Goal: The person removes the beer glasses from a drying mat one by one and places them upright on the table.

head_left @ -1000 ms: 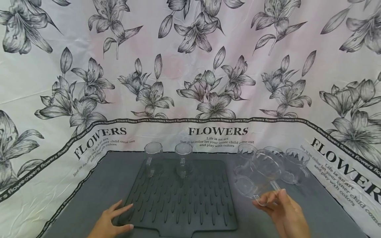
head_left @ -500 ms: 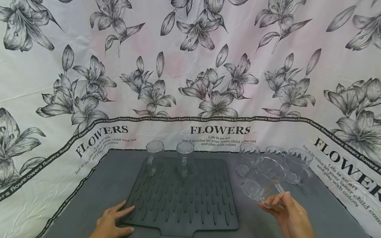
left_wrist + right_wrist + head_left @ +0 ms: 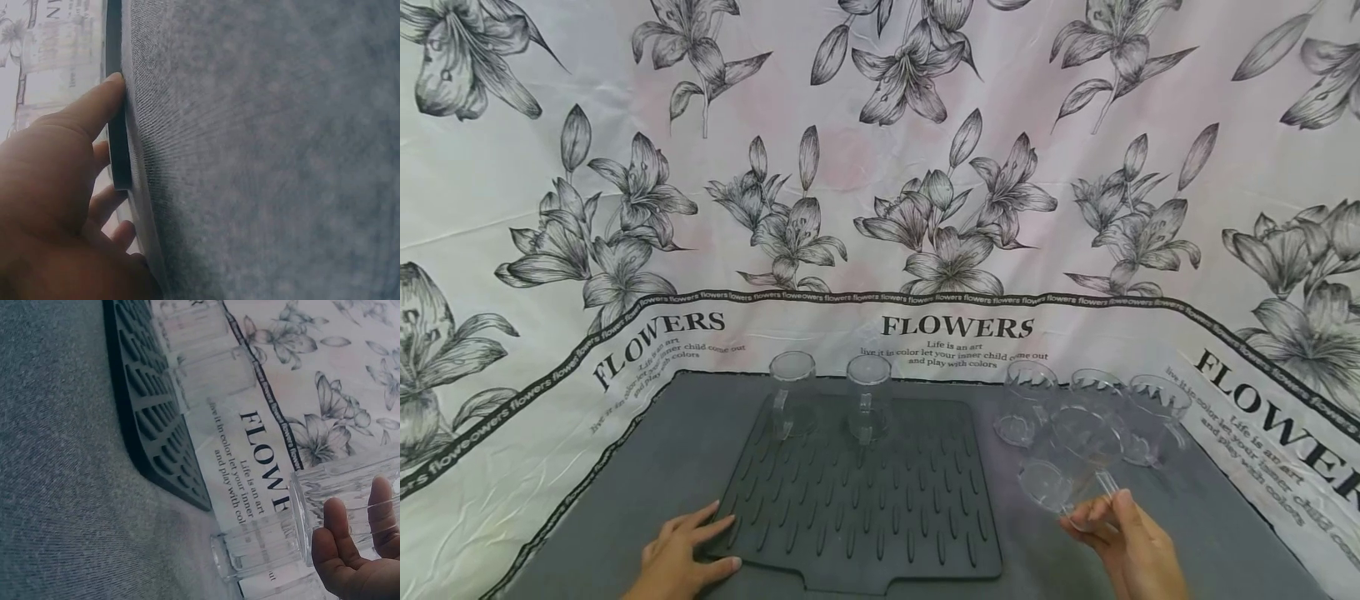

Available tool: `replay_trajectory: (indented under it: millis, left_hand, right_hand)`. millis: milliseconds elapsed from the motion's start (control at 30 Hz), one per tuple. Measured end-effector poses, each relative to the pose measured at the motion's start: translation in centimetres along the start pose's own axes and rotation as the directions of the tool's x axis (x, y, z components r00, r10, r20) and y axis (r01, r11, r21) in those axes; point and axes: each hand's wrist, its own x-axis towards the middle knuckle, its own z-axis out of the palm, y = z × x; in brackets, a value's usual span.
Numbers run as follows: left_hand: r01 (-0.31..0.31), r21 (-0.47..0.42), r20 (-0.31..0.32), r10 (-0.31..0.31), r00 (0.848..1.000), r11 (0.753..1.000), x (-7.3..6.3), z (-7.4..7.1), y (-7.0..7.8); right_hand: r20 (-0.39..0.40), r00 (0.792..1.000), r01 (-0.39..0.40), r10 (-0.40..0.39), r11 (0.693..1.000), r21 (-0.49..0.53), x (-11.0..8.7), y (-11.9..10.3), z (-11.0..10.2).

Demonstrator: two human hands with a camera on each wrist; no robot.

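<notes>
My right hand (image 3: 1131, 537) grips the handle of a clear mug (image 3: 1063, 479), which is tilted above the table to the right of a dark ridged drying mat (image 3: 865, 533). In the right wrist view, the fingers of that hand (image 3: 356, 559) curl beside the mug's transparent wall (image 3: 350, 478). My left hand (image 3: 677, 550) is at the mat's front left corner, thumb and fingers extended and touching its edge. Seen from the left wrist, the thumb lies against the mat's thin side (image 3: 116, 150). Two clear mugs stand at the mat's back left, one left (image 3: 792, 400) and one right (image 3: 868, 408).
Behind the held mug, three more clear mugs, a left one (image 3: 1028, 400), a middle one (image 3: 1097, 382) and a right one (image 3: 1156, 421), stand at the back right, partly overlapping it. The grey table (image 3: 617, 508) ends at a flower-printed cloth (image 3: 835, 250) hung behind and at both sides.
My right hand and the held mug have shifted slightly right and down in the head view. The left hand stays at the mat's corner. The whole view has tilted a little.
</notes>
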Motion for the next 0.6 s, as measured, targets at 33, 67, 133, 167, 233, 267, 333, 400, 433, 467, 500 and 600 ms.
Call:
replay_trajectory:
  millis: [33, 67, 133, 167, 233, 267, 333, 400, 433, 467, 500, 600]
  left_hand:
    - [-0.003, -0.001, 0.001, 0.003, 1.000, 1.000, 0.0, 0.0, 0.1]
    - [-0.009, -0.004, 0.001, 0.009, 1.000, 1.000, 0.1, -0.1, 0.1]
    - [-0.021, -0.003, 0.000, 0.021, 1.000, 1.000, 0.1, -0.2, 0.2]
    - [-0.027, -0.005, 0.000, 0.027, 1.000, 1.000, 0.1, -0.2, 0.2]
    - [-0.039, 0.000, -0.005, 0.039, 0.999, 0.999, 0.1, -0.3, 0.2]
    - [-0.045, 0.001, -0.007, 0.045, 0.999, 0.999, 0.1, -0.3, 0.2]
    - [-0.051, 0.005, -0.010, 0.051, 0.999, 0.999, 0.1, -0.3, 0.2]
    - [-0.052, 0.010, -0.014, 0.052, 0.999, 0.999, 0.1, -0.3, 0.1]
    - [-0.050, 0.010, -0.013, 0.050, 0.999, 0.999, 0.0, -0.2, 0.1]
    - [-0.047, 0.013, -0.013, 0.048, 0.999, 0.999, 0.0, -0.2, 0.1]
    - [-0.042, 0.014, -0.012, 0.042, 0.999, 0.999, -0.1, -0.2, 0.1]
    - [-0.030, 0.012, -0.003, 0.030, 1.000, 0.999, -0.3, -0.1, 0.1]
  right_hand:
    - [-0.012, 1.000, 0.005, -0.005, 1.000, -0.013, -0.1, 0.1, 0.0]
    - [-0.023, 1.000, 0.007, -0.007, 1.000, -0.024, -0.1, 0.1, -0.1]
    - [-0.045, 0.999, 0.009, -0.011, 0.999, -0.038, -0.2, 0.3, -0.2]
    - [-0.057, 0.998, 0.009, -0.011, 0.999, -0.046, -0.3, 0.4, -0.2]
    - [-0.088, 0.996, 0.001, -0.006, 0.998, -0.066, -0.4, 0.6, -0.4]
    - [-0.110, 0.994, -0.007, -0.001, 0.997, -0.078, -0.5, 0.8, -0.5]
    - [-0.154, 0.988, -0.019, 0.003, 0.994, -0.107, -0.6, 1.1, -0.6]
    - [-0.195, 0.981, -0.028, 0.003, 0.992, -0.126, -0.7, 1.4, -0.6]
    - [-0.210, 0.978, -0.030, 0.002, 0.991, -0.132, -0.8, 1.5, -0.6]
    - [-0.222, 0.975, -0.031, 0.001, 0.990, -0.134, -0.8, 1.7, -0.6]
    - [-0.229, 0.973, -0.030, -0.002, 0.990, -0.137, -0.8, 1.8, -0.6]
    - [-0.251, 0.968, -0.045, 0.007, 0.988, -0.146, -0.9, 2.1, -0.5]
